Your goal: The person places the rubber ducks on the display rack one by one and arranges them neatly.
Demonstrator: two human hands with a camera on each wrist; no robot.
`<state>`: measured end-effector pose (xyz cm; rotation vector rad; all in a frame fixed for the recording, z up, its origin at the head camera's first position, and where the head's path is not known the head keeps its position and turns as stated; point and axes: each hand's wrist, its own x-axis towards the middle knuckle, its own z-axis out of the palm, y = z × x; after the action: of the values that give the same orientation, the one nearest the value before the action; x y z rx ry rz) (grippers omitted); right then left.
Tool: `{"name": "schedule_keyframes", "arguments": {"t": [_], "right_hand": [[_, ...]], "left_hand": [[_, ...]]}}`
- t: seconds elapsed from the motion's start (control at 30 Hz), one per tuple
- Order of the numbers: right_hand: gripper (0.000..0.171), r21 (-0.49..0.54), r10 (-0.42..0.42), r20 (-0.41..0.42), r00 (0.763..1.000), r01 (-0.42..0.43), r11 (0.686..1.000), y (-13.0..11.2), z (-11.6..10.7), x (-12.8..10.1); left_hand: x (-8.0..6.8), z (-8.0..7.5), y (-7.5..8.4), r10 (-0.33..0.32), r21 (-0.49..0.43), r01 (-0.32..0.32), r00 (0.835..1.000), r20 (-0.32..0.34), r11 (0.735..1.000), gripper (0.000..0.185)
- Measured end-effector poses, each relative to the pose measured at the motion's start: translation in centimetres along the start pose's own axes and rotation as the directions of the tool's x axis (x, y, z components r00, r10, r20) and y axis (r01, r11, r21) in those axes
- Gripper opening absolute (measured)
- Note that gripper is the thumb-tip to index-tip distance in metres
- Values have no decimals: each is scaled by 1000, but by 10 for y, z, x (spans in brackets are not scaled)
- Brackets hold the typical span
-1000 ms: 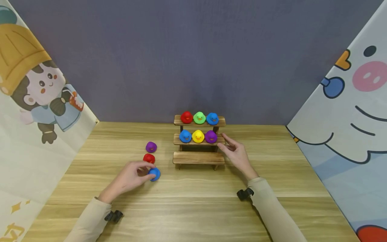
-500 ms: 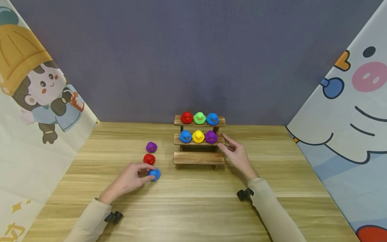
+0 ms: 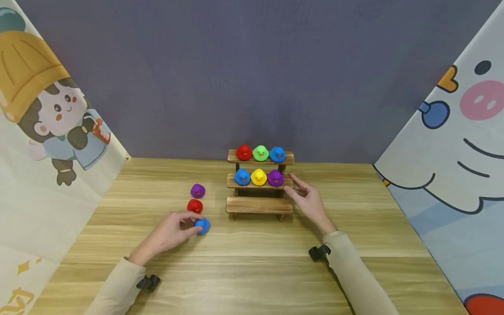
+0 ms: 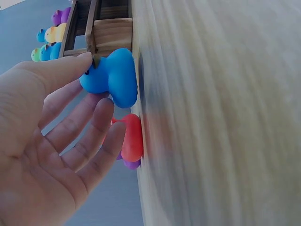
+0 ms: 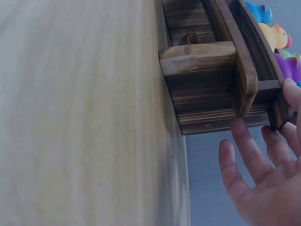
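My left hand [image 3: 169, 229] pinches a blue rubber duck [image 3: 203, 225] by its head, thumb on one side and fingers on the other. In the left wrist view the blue duck [image 4: 121, 77] sits at the tabletop. Just behind it are a red duck [image 3: 194, 206] and a purple duck [image 3: 198, 190]. A three-step wooden stand [image 3: 259, 205] stands to the right. Red, green and blue ducks line its top step; blue, yellow and purple ducks line the middle one. My right hand [image 3: 311, 203] touches the stand's right end with extended fingers, thumb at the middle step.
The wood-grain table [image 3: 252, 271] runs back to a grey-blue wall panel [image 3: 252, 78]. Cartoon-printed panels flank it on the left and right. The stand's lowest step carries no duck.
Both hands keep their places, and the ducks and stand stay put. Only the head view shifts very slightly.
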<state>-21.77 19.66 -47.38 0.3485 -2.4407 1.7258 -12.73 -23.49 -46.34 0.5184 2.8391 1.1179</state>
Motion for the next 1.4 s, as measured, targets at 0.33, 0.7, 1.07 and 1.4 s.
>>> {"name": "schedule_keyframes", "arguments": {"t": [0.33,0.7,1.07,1.4], "right_hand": [[60,-6,13,-4,1000,-13,1000,2,1,1],[58,-2,0,-5,1000,0,1000,4,1,2],[57,-1,-6,0,1000,6,1000,2,1,1],[58,9,-1,2,1000,1,1000,2,0,1]], "left_hand": [[5,-2,7,18,-6,-18,1000,-5,1000,23],[18,0,27,68,8,-67,997,-29,998,26],[36,10,51,148,-38,-152,986,-82,988,26],[56,25,77,190,-117,-199,978,-88,973,25]]}}
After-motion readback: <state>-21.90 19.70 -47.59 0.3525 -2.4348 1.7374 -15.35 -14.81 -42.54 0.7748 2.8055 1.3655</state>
